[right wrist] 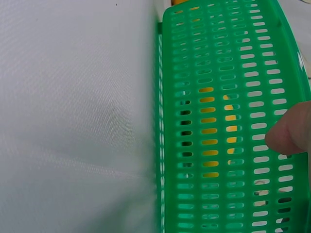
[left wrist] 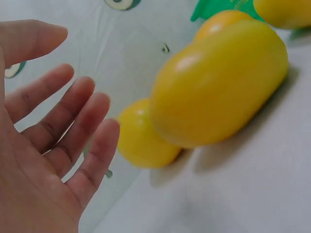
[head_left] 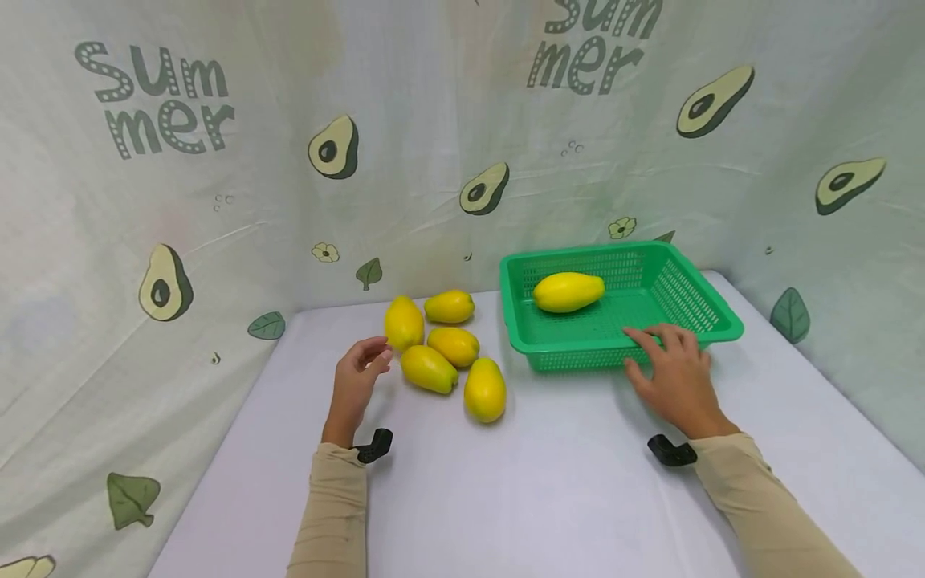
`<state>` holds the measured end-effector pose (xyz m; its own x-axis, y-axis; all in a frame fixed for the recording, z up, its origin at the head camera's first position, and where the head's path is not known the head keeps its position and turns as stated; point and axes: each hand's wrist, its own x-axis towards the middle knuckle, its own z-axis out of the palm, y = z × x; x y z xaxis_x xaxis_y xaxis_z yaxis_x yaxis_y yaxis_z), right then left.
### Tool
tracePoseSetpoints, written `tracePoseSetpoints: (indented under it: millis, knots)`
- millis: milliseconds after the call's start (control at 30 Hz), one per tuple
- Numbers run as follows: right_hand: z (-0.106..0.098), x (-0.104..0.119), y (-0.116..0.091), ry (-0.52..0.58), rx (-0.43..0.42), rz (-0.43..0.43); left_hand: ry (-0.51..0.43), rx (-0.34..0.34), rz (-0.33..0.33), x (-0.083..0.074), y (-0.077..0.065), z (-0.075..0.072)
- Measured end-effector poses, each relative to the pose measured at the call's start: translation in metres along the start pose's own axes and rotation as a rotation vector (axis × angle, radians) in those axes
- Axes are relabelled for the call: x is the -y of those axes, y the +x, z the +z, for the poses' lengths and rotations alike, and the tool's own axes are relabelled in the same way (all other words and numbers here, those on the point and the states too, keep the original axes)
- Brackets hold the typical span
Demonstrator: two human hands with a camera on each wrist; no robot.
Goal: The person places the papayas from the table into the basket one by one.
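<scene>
My left hand [head_left: 359, 376] hovers at the left of several yellow papayas, its fingers loosely bent with nothing in them. Nearest to it are an upright-lying papaya [head_left: 404, 323] and a slanted papaya [head_left: 429, 369]. In the left wrist view, a large papaya [left wrist: 218, 85] lies beyond the fingertips [left wrist: 104, 133]. At the right, my right hand [head_left: 675, 381] grips the front rim of a green plastic basket [head_left: 578, 350], fingers over the edge. Its thumb [right wrist: 290, 131] presses the slotted outer wall in the right wrist view. Inside the basket sits one papaya [head_left: 568, 292].
Other papayas lie in the group: one at the back [head_left: 450, 306], one in the middle [head_left: 454, 346], one in front [head_left: 485, 391]. A white cloth [head_left: 535, 482] covers the table. Behind it hangs a printed curtain [head_left: 412, 96], close to the basket's far side.
</scene>
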<state>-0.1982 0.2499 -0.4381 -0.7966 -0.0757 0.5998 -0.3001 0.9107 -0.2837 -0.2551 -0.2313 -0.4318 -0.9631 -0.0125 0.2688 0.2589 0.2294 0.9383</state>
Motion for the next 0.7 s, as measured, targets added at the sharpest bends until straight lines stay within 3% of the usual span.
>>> tracePoseSetpoints:
  millis: [100,333,700]
  knots:
    - [0.002,-0.001,-0.001,-0.001,0.010,0.003,0.033,-0.018,-0.003,0.007,-0.001,0.000]
    - [0.003,-0.005,-0.005,-0.014,-0.004,0.001,0.166,0.035,-0.043,0.023,-0.004,0.007]
    - [0.004,-0.005,-0.003,-0.017,-0.034,-0.015,0.137,0.082,-0.145,0.034,-0.006,0.010]
